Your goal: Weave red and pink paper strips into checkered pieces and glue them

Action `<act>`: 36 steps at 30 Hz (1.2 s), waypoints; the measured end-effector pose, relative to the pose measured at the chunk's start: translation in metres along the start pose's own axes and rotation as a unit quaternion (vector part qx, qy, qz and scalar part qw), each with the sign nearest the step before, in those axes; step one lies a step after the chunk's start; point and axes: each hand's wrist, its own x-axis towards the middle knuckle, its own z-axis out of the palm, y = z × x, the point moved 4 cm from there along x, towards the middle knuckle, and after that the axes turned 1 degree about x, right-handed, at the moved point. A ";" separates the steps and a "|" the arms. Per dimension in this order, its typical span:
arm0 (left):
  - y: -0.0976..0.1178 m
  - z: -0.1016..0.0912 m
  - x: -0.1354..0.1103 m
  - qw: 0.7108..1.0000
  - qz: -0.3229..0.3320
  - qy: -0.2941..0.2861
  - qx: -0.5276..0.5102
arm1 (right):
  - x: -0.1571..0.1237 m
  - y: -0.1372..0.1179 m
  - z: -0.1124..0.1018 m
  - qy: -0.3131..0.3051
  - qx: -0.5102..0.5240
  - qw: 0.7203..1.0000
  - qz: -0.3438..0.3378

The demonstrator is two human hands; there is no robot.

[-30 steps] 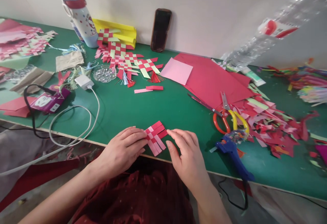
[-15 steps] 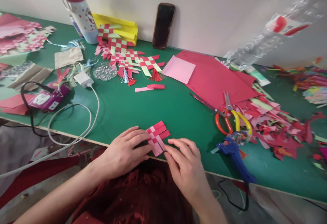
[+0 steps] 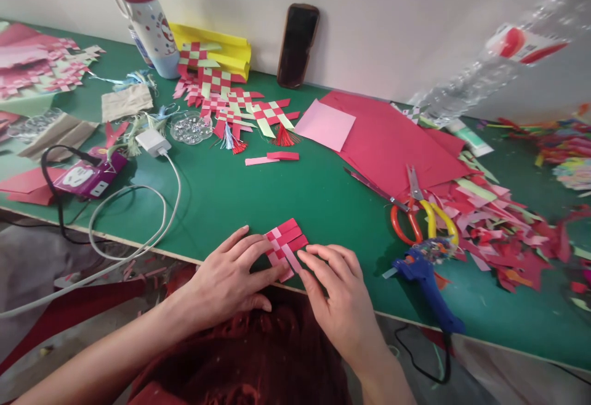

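A small woven paper piece (image 3: 287, 234) of red and pink strips lies near the table's front edge. My left hand (image 3: 233, 269) rests flat over its left side, fingers stretched and the index fingertip pressing on the weave. The thumb is spread apart, below the piece. At the lower right, my right hand (image 3: 339, 282) pinches the end of a pink paper strip (image 3: 292, 258) between thumb and index finger. That strip is angled up from the weave. The fingers of my left hand hide the left part of the piece.
Two pairs of scissors (image 3: 429, 211) and a blue glue gun (image 3: 425, 279) lie right, beside paper scraps (image 3: 508, 226). Behind are red sheets (image 3: 388, 140), finished woven pieces (image 3: 217, 85), a phone (image 3: 298, 45) and a bottle (image 3: 150, 23). A white cable (image 3: 178, 189) loops on the left.
My right hand has raised the end of the pink strip slightly, off the strips beside it. My left thumb has moved away from the index finger. The view has shifted a little.
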 end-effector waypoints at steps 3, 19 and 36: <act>-0.001 0.001 -0.002 1.000 0.004 0.002 -0.004 | 0.010 0.002 -0.001 0.012 -0.014 1.000 -0.009; -0.004 -0.006 0.019 0.999 0.026 0.019 -0.031 | 0.014 0.014 0.008 0.015 -0.059 0.996 0.063; -0.010 -0.020 0.035 0.995 0.036 0.042 -0.080 | -0.010 0.036 -0.057 0.147 -0.116 0.980 0.065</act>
